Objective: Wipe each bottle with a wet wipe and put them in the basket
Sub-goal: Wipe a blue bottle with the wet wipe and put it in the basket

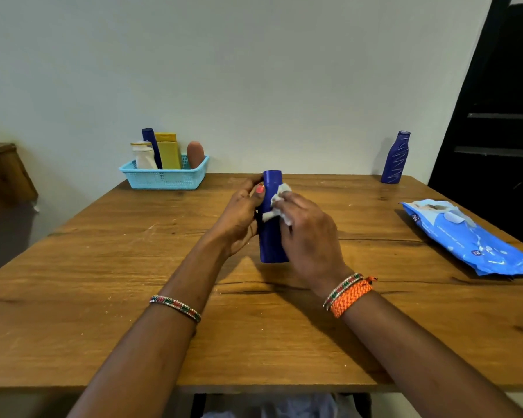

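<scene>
Wiping blue bottle [271, 236] gripped in left hand [239, 218], right hand [308, 233] pinching wet wipe [280, 203], next into basket [163, 178]

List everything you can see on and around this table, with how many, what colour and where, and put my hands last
blue bottle in hand: 1, dark blue, table centre, being wiped
wet wipe: 1, white, pressed on that bottle
basket: 1, light blue, far left of table
bottles in basket: 4; white, dark blue, yellow, brown; upright
second blue bottle: 1, dark blue, far right, standing
wipes pack: 1, blue, right edge, lying flat
table: 1, brown wood
left hand: grips the bottle, one bangle on wrist
right hand: holds the wipe, bangle and orange band on wrist
</scene>
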